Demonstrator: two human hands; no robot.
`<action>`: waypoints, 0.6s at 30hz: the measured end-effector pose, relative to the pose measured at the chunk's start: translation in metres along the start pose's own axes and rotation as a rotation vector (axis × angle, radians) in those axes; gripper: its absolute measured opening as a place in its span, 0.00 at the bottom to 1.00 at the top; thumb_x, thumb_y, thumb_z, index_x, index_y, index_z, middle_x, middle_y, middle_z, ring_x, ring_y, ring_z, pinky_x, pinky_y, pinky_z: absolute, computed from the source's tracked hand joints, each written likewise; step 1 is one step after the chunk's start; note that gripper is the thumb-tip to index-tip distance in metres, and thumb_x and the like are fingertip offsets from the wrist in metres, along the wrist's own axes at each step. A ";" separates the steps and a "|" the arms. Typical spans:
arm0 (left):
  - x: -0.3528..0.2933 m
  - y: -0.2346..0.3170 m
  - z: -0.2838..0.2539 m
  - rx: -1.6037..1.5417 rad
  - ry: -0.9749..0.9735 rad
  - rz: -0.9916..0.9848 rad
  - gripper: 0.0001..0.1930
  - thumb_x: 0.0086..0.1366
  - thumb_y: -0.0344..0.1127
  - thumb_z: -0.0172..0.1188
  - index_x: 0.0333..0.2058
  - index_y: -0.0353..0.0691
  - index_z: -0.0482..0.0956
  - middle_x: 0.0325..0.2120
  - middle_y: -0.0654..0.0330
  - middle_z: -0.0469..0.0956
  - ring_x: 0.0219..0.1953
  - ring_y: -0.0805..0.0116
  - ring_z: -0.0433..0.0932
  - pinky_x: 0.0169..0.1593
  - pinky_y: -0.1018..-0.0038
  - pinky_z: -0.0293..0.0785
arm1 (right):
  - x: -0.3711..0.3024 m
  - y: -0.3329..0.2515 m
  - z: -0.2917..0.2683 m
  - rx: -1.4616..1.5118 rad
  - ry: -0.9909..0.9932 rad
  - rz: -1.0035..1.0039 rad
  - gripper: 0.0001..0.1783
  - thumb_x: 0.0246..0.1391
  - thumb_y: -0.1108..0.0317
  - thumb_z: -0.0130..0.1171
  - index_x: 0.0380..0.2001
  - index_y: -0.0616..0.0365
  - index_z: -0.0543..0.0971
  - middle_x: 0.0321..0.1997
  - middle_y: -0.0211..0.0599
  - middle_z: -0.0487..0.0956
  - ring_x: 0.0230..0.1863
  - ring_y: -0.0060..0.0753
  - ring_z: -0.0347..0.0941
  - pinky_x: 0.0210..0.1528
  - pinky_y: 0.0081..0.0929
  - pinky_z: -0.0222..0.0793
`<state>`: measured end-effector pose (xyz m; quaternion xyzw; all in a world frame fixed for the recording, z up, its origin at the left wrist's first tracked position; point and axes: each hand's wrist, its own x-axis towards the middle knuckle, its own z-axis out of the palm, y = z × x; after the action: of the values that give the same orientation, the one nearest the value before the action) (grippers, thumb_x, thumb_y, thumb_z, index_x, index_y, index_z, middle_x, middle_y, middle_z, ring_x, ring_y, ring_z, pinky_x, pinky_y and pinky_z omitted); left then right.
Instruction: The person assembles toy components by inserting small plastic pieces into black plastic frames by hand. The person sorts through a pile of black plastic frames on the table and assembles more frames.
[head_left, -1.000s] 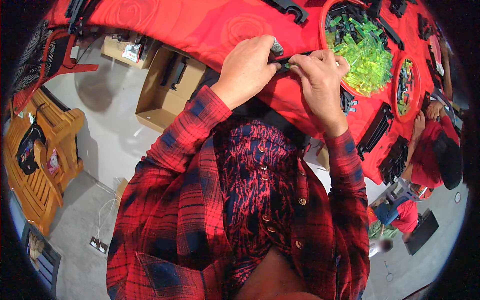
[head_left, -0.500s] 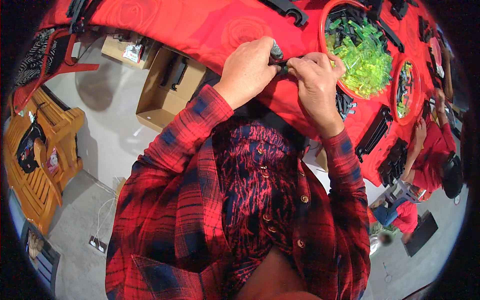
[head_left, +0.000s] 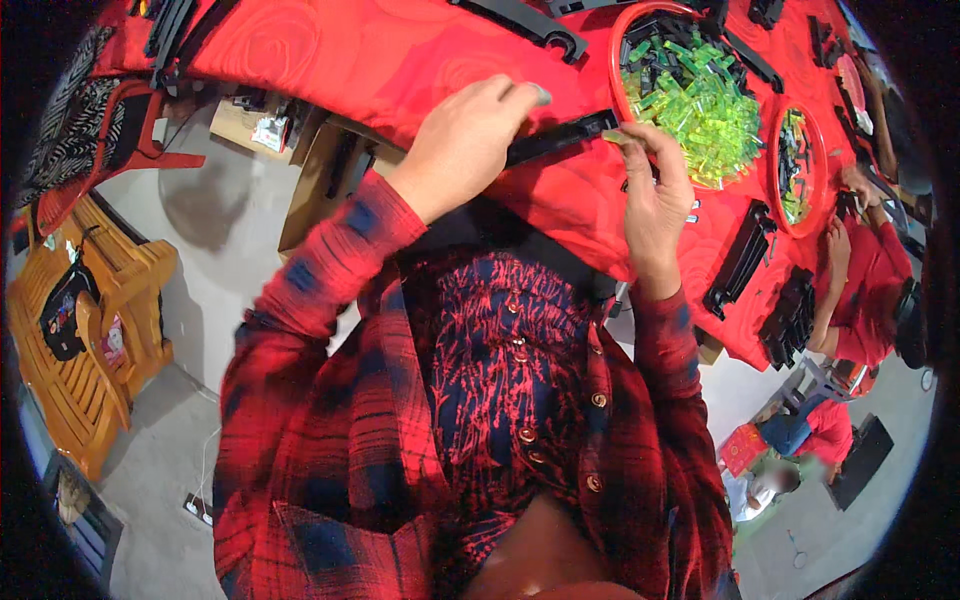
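My left hand [head_left: 462,142] is closed around one end of a long black plastic part [head_left: 562,137], held over the near edge of the red-covered table. Its far end points right, toward my right hand [head_left: 655,195]. Between thumb and forefinger, the right hand pinches a small clear yellow-green piece [head_left: 617,137], close to the tip of the black part; whether the two touch I cannot tell. Just beyond the right hand stands a round red-rimmed basin [head_left: 619,70]. It is heaped with small translucent green and yellow pieces [head_left: 705,115] and black ones.
Another long black part [head_left: 520,25] lies at the back. A smaller red basin [head_left: 822,175] and stacks of black parts [head_left: 740,258] stand to the right, near a co-worker in red [head_left: 862,295]. Below the table's left edge sits a cardboard box [head_left: 305,190]; farther left, a wooden chair [head_left: 95,330].
My hands have moved apart, and more of the black part now shows between them. The yellow-green piece has come into sight in my right fingers. The whole view has shifted slightly.
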<state>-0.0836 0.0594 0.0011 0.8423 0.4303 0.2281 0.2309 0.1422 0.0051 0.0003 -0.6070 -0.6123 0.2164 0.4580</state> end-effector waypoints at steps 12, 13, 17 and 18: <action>0.041 -0.026 -0.014 0.465 -0.371 1.161 0.16 0.59 0.36 0.54 0.47 0.44 0.74 0.57 0.59 0.70 0.60 0.60 0.69 0.64 0.64 0.67 | -0.037 -0.006 -0.023 0.410 0.213 0.379 0.09 0.68 0.70 0.53 0.46 0.63 0.76 0.39 0.31 0.78 0.38 0.20 0.75 0.43 0.21 0.73; 0.040 -0.024 -0.014 0.467 -0.372 1.164 0.16 0.59 0.36 0.54 0.47 0.44 0.74 0.57 0.59 0.70 0.60 0.60 0.69 0.64 0.64 0.67 | -0.038 -0.004 -0.024 0.412 0.217 0.378 0.09 0.68 0.70 0.53 0.46 0.63 0.76 0.39 0.31 0.78 0.38 0.20 0.75 0.43 0.21 0.73; 0.029 -0.016 -0.012 0.414 -0.258 1.177 0.12 0.58 0.36 0.55 0.42 0.43 0.73 0.50 0.59 0.74 0.58 0.62 0.71 0.67 0.64 0.64 | -0.040 0.001 -0.033 0.403 0.197 0.378 0.10 0.68 0.69 0.53 0.46 0.63 0.76 0.40 0.31 0.78 0.39 0.21 0.75 0.43 0.21 0.74; 0.026 -0.011 -0.015 0.394 -0.215 1.158 0.11 0.58 0.35 0.56 0.41 0.43 0.72 0.45 0.60 0.75 0.56 0.62 0.71 0.67 0.64 0.62 | -0.040 0.002 -0.034 0.395 0.194 0.364 0.10 0.68 0.68 0.53 0.46 0.63 0.76 0.41 0.31 0.78 0.39 0.21 0.76 0.43 0.22 0.73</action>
<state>-0.0857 0.0899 0.0116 0.9841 -0.0883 0.1462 -0.0481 0.1655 -0.0419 0.0031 -0.6240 -0.3925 0.3512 0.5773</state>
